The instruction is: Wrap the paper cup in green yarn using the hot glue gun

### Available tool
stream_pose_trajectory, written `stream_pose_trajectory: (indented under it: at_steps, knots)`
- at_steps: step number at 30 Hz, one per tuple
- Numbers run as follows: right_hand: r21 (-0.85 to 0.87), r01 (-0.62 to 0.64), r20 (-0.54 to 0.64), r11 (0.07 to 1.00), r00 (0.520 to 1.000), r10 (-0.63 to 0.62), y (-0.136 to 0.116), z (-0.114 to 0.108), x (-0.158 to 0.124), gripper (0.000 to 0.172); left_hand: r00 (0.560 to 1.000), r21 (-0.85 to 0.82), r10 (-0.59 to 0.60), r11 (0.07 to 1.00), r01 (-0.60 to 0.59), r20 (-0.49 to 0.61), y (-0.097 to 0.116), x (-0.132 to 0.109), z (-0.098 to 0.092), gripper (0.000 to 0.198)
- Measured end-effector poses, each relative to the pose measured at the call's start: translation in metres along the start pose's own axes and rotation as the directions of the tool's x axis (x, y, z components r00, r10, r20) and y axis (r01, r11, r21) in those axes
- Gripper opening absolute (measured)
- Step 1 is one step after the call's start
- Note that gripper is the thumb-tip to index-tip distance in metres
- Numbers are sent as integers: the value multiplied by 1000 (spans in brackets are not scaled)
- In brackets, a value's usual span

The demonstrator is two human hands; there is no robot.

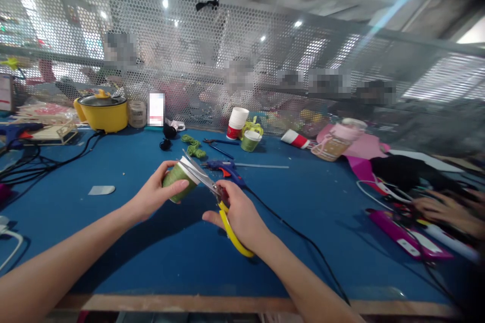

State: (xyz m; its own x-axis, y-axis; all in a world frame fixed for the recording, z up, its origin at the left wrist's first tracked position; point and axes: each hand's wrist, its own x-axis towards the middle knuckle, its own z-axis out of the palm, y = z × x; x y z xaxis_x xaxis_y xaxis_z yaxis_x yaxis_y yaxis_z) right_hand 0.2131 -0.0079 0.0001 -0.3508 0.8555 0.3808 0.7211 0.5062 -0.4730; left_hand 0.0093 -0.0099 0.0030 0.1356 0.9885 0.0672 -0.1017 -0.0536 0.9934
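Observation:
My left hand (pixel 164 186) is closed around a paper cup (pixel 177 181) wound with green yarn, which is tilted with its white rim toward the upper right. In my right hand (pixel 240 212) is a pair of scissors (pixel 223 219) with yellow handles. The scissors' blades are parted and lie at the cup's white rim; whether they touch it I cannot tell. Just behind the hands lie a blue glue gun (pixel 227 169) with a long glue stick, and a hank of green yarn (pixel 194 146).
Pliers (pixel 220 144), stacked paper cups (pixel 237 122) and a green-wrapped cup (pixel 250 141) stand or lie farther back. A yellow pot (pixel 104 111) is at left. A purple power strip (pixel 409 234) and another person's hand (pixel 447 209) are at right. The glue gun's cord crosses the blue table (pixel 159 267).

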Motion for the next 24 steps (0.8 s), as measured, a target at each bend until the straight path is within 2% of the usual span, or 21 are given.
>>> stream_pose_trajectory:
  at_steps: [7,16,20,22,24]
  knots:
    - [-52,-14,22,999,1000,15,-4,-1,-1,47,994,182,82,981,-69,-67,-5,1,1,50]
    - [-85,-6,16,996,1000,8,-3,-1,-2,38,994,241,92,968,-74,-64,-3,4,-6,52]
    - [-93,6,-4,996,1000,-7,-2,-1,-3,36,999,65,-7,998,4,35,1,6,-14,48]
    - [-93,9,-5,996,1000,-9,-2,-1,-3,37,986,-31,-85,995,90,145,1,7,-18,48]
    - [-87,6,7,996,1000,-5,-1,-1,-2,41,969,-66,-130,987,147,211,1,8,-19,49]
